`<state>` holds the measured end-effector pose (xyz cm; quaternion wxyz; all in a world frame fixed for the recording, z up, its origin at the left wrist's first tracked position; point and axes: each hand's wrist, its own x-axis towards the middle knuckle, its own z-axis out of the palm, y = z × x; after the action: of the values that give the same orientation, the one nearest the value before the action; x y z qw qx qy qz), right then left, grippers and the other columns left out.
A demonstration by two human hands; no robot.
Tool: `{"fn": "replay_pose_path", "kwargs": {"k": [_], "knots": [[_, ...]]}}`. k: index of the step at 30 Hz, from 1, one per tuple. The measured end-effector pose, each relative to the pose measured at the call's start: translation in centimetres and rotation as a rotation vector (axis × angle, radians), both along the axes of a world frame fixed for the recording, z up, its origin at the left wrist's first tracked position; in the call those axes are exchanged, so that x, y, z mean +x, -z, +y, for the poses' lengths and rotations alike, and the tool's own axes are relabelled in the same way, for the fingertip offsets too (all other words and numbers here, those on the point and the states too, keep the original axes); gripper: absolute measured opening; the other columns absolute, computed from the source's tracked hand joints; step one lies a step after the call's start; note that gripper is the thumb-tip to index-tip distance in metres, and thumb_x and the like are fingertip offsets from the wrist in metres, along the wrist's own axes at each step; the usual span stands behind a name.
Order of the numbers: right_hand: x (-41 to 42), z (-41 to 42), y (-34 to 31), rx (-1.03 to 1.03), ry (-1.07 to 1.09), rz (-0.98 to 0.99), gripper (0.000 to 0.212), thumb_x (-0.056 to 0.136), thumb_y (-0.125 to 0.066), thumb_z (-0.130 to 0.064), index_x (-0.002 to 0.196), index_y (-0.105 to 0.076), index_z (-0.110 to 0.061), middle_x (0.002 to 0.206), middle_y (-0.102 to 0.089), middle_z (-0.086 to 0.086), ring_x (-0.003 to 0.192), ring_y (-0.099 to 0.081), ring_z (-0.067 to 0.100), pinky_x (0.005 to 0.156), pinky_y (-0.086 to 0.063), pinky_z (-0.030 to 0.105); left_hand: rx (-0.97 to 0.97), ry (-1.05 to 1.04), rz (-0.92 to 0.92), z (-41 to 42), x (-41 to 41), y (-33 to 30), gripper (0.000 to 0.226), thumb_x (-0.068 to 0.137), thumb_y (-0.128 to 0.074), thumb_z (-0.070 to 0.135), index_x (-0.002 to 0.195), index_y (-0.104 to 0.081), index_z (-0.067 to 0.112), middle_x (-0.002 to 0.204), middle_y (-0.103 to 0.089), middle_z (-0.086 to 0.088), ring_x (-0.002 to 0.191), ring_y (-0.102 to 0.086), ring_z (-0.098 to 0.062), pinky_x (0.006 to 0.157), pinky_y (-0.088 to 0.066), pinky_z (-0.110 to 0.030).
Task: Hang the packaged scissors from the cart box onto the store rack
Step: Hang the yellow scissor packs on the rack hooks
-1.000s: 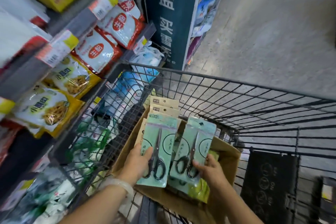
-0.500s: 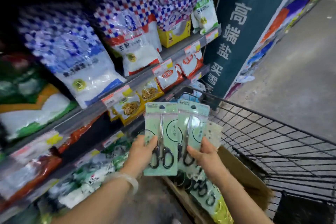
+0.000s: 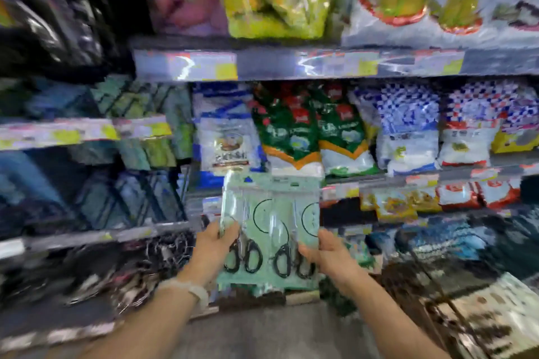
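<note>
- Head view: two packaged scissors [image 3: 269,230] held upright, side by side, before the store rack [image 3: 320,64], long axes vertical, black handles down.
- Left hand [image 3: 214,248] pinching the left pack's lower left edge; right hand [image 3: 329,255] pinching the right pack's lower right edge.
- Hanging ends up, well above the fingers.
- Heavily blurred; no hook discernible.
</note>
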<state>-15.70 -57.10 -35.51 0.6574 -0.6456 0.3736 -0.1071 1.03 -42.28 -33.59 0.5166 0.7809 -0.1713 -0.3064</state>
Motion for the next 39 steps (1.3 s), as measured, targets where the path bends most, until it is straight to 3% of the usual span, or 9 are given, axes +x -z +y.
{"fn": "replay_pose_path", "kwargs": {"k": [5,8,11,17,23,26,30,35,39], "knots": [[11.6,10.0,-1.4,0.02,-0.286,-0.029,0.041,0.088,-0.064,-0.014,0.124,-0.047,-0.022,0.122,-0.054,-0.01,0.111,-0.052,0.011,0.096,-0.043,0.029,-0.053,-0.303,0.045,13.8,7.0,0.1,0.017,0.093,-0.057,0.028,0.08,-0.052,0.019,0.079,-0.052,-0.001,0.072,-0.046,-0.015,0.063,-0.036,-0.024],[17.5,15.5,-1.3,0.008,-0.447,-0.015,0.037,0.086,-0.066,-0.013,0.12,-0.054,-0.015,0.123,-0.063,0.001,0.108,-0.061,0.016,0.097,-0.047,0.034,-0.046,-0.455,0.024,21.0,9.5,0.2,0.026,0.092,-0.057,0.031,0.082,-0.05,0.008,0.08,-0.045,-0.006,0.074,-0.04,-0.015,0.063,-0.032,-0.03],[22.2,20.7,-1.6,-0.003,-0.596,-0.017,0.037,0.086,-0.066,-0.014,0.12,-0.054,-0.022,0.117,-0.065,-0.006,0.106,-0.062,0.014,0.099,-0.048,0.036,-0.073,-0.628,0.04,27.0,11.5,0.3,0.034,0.091,-0.058,0.031,0.073,-0.036,0.013,0.073,-0.034,-0.006,0.07,-0.033,-0.017,0.062,-0.026,-0.031],[31.0,28.7,-2.2,-0.018,-0.803,-0.015,0.025,0.087,-0.064,-0.016,0.107,-0.055,-0.028,0.11,-0.066,-0.006,0.102,-0.062,0.012,0.09,-0.05,0.03,-0.095,-0.807,0.045,35.9,16.4,-0.3,0.027,0.087,-0.059,0.036,0.076,-0.047,0.015,0.074,-0.05,-0.004,0.071,-0.046,-0.015,0.065,-0.034,-0.032],[41.3,34.5,-3.9,-0.005,-0.874,-0.048,0.042,0.086,-0.066,-0.017,0.125,-0.051,-0.017,0.12,-0.065,0.0,0.11,-0.061,0.02,0.101,-0.047,0.044,-0.093,-0.882,0.016,41.9,24.6,-2.1,0.035,0.086,-0.06,0.039,0.093,-0.057,0.005,0.087,-0.058,-0.01,0.079,-0.056,-0.02,0.08,-0.052,-0.045],[46.2,36.9,-4.0,0.012,-0.864,-0.062,0.061,0.079,-0.072,-0.028,0.133,-0.045,-0.015,0.132,-0.057,0.003,0.12,-0.055,0.021,0.106,-0.042,0.047,-0.118,-0.908,0.001,43.8,28.5,-3.5,0.021,0.092,-0.057,0.031,0.091,-0.061,0.01,0.088,-0.067,-0.005,0.083,-0.062,-0.022,0.085,-0.052,-0.046],[51.1,39.9,-3.5,0.036,-0.893,-0.078,0.028,0.087,-0.064,-0.013,0.11,-0.055,-0.025,0.119,-0.065,0.0,0.111,-0.06,0.02,0.103,-0.044,0.047,-0.111,-0.928,0.013,46.5,33.0,-3.5,0.019,0.093,-0.056,0.031,0.091,-0.06,0.012,0.089,-0.065,-0.006,0.085,-0.061,-0.024,0.083,-0.051,-0.042],[54.7,42.1,-2.8,0.009,-0.819,-0.064,0.033,0.086,-0.065,-0.011,0.117,-0.056,-0.015,0.116,-0.067,0.004,0.108,-0.063,0.026,0.099,-0.046,0.05,-0.096,-0.935,0.031,49.1,37.7,-2.3,0.028,0.089,-0.061,0.032,0.093,-0.062,0.004,0.097,-0.069,-0.019,0.093,-0.066,-0.033,0.09,-0.052,-0.045],[57.7,42.9,-3.2,-0.033,-0.753,-0.084,0.021,0.088,-0.061,-0.008,0.105,-0.055,-0.019,0.107,-0.067,0.003,0.098,-0.065,0.022,0.091,-0.052,0.042,-0.079,-0.844,0.056,50.9,42.1,-0.2,0.052,0.07,-0.062,0.056,0.097,-0.063,0.011,0.097,-0.071,-0.017,0.095,-0.067,-0.037,0.089,-0.052,-0.052]]}}
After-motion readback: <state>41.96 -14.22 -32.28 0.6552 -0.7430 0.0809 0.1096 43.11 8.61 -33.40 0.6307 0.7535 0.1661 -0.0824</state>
